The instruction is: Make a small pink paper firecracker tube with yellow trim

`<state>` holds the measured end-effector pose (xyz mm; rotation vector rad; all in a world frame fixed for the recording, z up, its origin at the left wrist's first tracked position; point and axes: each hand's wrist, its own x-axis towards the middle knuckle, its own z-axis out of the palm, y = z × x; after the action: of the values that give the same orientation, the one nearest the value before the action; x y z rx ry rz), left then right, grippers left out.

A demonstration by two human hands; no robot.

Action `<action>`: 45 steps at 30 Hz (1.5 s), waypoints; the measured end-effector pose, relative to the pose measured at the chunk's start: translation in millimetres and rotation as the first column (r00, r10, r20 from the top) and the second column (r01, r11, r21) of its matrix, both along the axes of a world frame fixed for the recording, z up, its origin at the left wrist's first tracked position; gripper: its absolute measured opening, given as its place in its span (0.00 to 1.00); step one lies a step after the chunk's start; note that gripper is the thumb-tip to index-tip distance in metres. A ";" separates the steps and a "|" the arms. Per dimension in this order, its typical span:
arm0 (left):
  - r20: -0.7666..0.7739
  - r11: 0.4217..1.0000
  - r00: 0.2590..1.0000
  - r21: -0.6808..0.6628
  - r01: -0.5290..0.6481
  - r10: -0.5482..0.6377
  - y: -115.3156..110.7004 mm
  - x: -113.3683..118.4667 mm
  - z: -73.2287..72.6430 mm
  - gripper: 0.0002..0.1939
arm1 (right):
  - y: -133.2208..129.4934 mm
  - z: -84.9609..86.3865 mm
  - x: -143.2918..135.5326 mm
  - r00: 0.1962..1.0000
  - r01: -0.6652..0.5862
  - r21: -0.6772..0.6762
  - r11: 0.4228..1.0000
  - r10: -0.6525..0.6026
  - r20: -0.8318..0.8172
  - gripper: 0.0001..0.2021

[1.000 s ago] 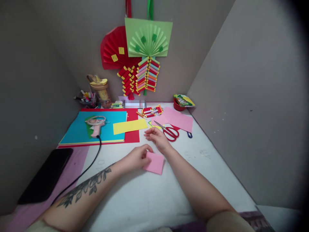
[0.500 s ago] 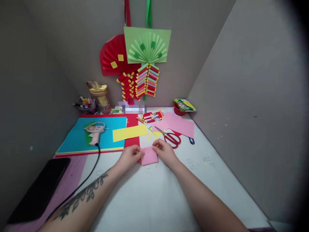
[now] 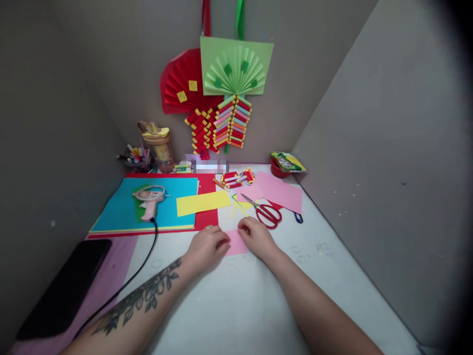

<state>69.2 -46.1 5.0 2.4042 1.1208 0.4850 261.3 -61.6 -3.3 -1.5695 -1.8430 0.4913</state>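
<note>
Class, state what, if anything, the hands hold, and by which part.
The small pink paper: the left hand is at its left side, the right hand at its right. Pinched or only pressed down cannot be told.

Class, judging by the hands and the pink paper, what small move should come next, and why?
Probably press the small pink paper flat with the right hand, since the left hand is at its other side and both sets of fingers are bent.

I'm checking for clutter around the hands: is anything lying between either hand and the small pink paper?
Nothing visible is. The left hand and right hand are at opposite sides of the small pink paper; the scissors lie beyond the right hand.
</note>
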 end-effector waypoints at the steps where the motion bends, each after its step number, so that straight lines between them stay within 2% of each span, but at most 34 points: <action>1: 0.002 1.000 1.000 -0.005 -0.004 0.004 0.3 -0.2 -0.2 0.08 | 1.8 3.8 3.2 1.000 0.009 0.015 1.000 -0.009 0.002 0.04; 4: 0.014 1.000 1.000 -0.015 -0.002 0.002 1.4 -0.4 0.2 0.08 | 19.1 20.0 20.5 0.995 0.093 0.076 0.993 -0.095 0.018 0.04; 6: 0.018 1.000 1.000 -0.018 0.000 0.001 1.7 0.1 0.8 0.08 | 42.7 31.8 35.6 0.978 0.188 0.119 0.975 -0.197 0.073 0.06; 9: 0.012 1.000 1.000 -0.013 -0.006 0.007 1.0 1.1 1.9 0.08 | 90.5 42.5 52.8 0.914 0.268 0.067 0.961 -0.275 0.299 0.11; 10: 0.009 1.000 1.000 -0.008 -0.006 0.006 0.5 1.2 2.2 0.08 | 107.0 43.3 55.2 0.875 0.298 0.004 0.955 -0.275 0.400 0.12; 13: 0.002 1.000 1.000 0.015 0.008 -0.008 -0.9 0.7 3.0 0.08 | 148.6 38.8 53.1 0.842 0.321 -0.069 0.944 -0.251 0.477 0.12; 17: 0.001 0.999 1.000 0.028 0.023 -0.023 -1.1 -0.9 2.5 0.08 | 177.2 26.2 44.2 0.811 0.352 -0.135 0.926 -0.230 0.539 0.09; 23: 0.001 0.999 1.000 0.039 0.017 -0.017 0.6 -1.7 0.1 0.08 | 185.1 12.0 47.1 0.782 0.388 -0.153 0.909 -0.237 0.577 0.11; 29: 0.008 1.000 1.000 0.020 0.023 -0.023 1.0 -2.2 0.2 0.08 | 185.1 14.0 55.5 0.803 0.420 -0.129 0.898 -0.302 0.513 0.08; 33: 0.020 1.000 1.000 0.019 0.020 -0.021 1.7 -1.9 0.9 0.08 | 186.7 19.3 65.7 0.825 0.467 -0.126 0.875 -0.381 0.417 0.06; 39: 0.020 1.000 1.000 -0.004 0.011 -0.011 1.4 -1.3 1.5 0.08 | 190.3 19.8 77.1 0.853 0.503 -0.083 0.860 -0.479 0.208 0.09; 42: 0.025 1.000 1.000 -0.009 0.006 -0.006 1.0 -1.3 1.2 0.08 | 191.4 22.1 79.7 0.856 0.511 -0.033 0.859 -0.506 0.105 0.11; 45: 0.032 1.000 1.000 -0.009 0.002 -0.001 1.3 -1.4 0.8 0.07 | 192.6 32.9 82.0 0.860 0.508 0.043 0.860 -0.510 0.032 0.11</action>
<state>67.8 -44.8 5.8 2.3813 1.1052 0.5145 343.3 130.9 29.6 -1.9648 -1.3670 0.1798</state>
